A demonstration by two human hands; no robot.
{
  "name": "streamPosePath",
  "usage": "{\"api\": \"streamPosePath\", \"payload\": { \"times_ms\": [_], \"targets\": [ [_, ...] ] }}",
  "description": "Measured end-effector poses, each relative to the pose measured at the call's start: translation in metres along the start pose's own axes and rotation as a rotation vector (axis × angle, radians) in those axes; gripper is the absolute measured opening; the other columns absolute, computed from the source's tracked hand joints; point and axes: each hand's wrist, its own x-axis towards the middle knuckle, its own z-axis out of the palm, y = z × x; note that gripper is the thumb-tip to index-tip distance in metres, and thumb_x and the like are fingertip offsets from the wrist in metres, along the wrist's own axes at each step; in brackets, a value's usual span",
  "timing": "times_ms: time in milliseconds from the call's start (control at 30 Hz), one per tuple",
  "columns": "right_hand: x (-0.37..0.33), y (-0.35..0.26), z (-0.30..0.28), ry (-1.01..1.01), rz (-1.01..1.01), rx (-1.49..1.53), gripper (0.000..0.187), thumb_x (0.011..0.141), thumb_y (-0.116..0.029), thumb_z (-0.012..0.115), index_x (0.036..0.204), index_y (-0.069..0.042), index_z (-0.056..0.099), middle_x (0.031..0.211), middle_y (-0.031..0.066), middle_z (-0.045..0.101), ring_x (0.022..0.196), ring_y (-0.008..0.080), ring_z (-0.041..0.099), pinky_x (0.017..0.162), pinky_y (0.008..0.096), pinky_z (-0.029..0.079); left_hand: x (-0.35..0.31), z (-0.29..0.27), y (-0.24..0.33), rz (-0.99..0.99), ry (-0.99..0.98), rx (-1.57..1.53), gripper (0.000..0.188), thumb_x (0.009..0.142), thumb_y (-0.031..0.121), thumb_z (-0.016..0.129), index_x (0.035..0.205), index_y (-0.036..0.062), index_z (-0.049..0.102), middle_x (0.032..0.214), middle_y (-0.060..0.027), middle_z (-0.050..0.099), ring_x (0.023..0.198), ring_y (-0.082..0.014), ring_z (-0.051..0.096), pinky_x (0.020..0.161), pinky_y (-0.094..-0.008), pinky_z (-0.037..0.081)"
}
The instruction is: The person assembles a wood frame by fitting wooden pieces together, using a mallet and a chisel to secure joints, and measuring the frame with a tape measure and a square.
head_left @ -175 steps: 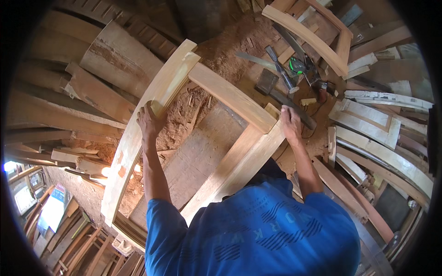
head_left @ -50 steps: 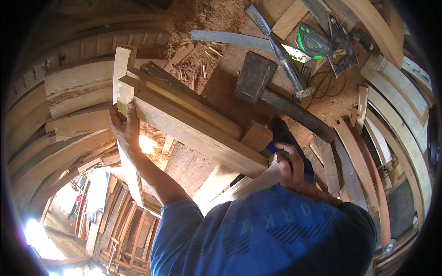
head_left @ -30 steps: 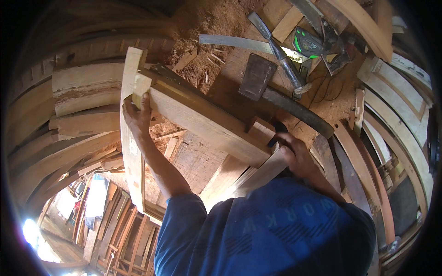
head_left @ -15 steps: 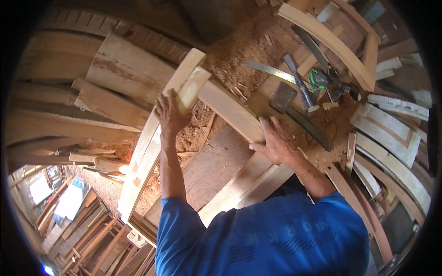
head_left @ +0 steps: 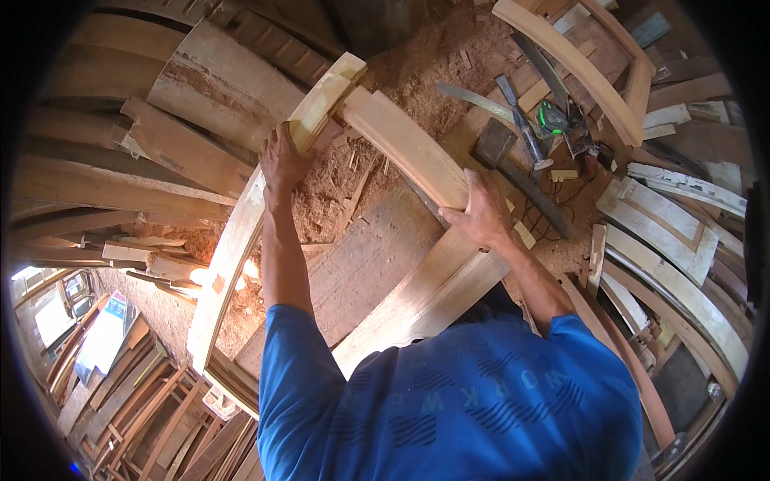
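Observation:
My left hand (head_left: 282, 164) is closed round a long pale wooden board (head_left: 228, 252) on the left, fingers over its outer edge. My right hand (head_left: 481, 212) grips the near end of a shorter wooden crosspiece (head_left: 413, 148), thumb on the inner side and fingers on the outer. The crosspiece's narrowed far end lies against or close beside the long board's upper part; I cannot tell whether it sits in a joint. Another wide pale board (head_left: 425, 297) runs from below my right hand toward my body, partly hidden by my blue shirt.
A mallet (head_left: 497, 144), a chisel (head_left: 521, 120) and a green-and-black tape measure (head_left: 552, 118) lie right of the crosspiece. A wooden frame (head_left: 577, 60) lies at the far right. Stacked boards (head_left: 104, 184) fill the left; wood shavings (head_left: 337, 180) cover the floor.
The long board and the crosspiece have shifted up in the view, and the crosspiece has turned to show more of its moulded edge. Both hands keep their hold, the left slightly further out.

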Motion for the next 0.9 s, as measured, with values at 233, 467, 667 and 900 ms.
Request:
{"api": "streamPosePath", "payload": {
  "times_ms": [233,467,667,900],
  "targets": [
    [0.01,-0.028,-0.014,-0.019,0.04,0.009,0.093,0.074,-0.035,0.088,0.141,0.015,0.047,0.129,0.035,0.062,0.119,0.0449,0.063,0.104,0.0462,0.05,-0.001,0.009,-0.004,-0.064,-0.056,-0.006,0.095,0.076,0.04,0.087,0.152,0.0102,0.039,0.148,-0.0179,0.053,0.136,-0.0397,0.051,0.114,-0.0517,0.041],
    [0.013,-0.007,0.0,0.029,-0.065,-0.01,0.095,0.075,-0.036,0.088,0.142,0.016,0.046,0.131,0.0351,0.061,0.124,0.0447,0.061,0.107,0.045,0.049,0.004,-0.025,0.001,-0.059,-0.155,0.016,0.104,0.077,0.053,0.084,0.157,0.0119,0.032,0.16,-0.0215,0.042,0.149,-0.0396,0.039,0.121,-0.0497,0.034],
    [0.018,0.0,0.014,0.094,-0.094,0.153,0.075,0.073,-0.029,0.089,0.126,0.013,0.056,0.117,0.0311,0.065,0.111,0.0451,0.063,0.097,0.0493,0.05,0.009,-0.022,-0.036,-0.17,-0.345,-0.187,0.117,0.081,0.074,0.071,0.162,0.0036,0.024,0.153,-0.032,0.048,0.144,-0.0451,0.045,0.117,-0.0495,0.04],
    [0.033,-0.022,0.0,0.055,-0.107,0.087,0.077,0.074,-0.03,0.088,0.13,0.011,0.055,0.121,0.0314,0.065,0.115,0.0437,0.064,0.099,0.0467,0.05,-0.005,-0.031,-0.017,-0.162,-0.376,0.042,0.113,0.082,0.083,0.06,0.164,0.0135,0.023,0.156,-0.024,0.049,0.147,-0.0425,0.042,0.12,-0.0577,0.032]
  ]
}}
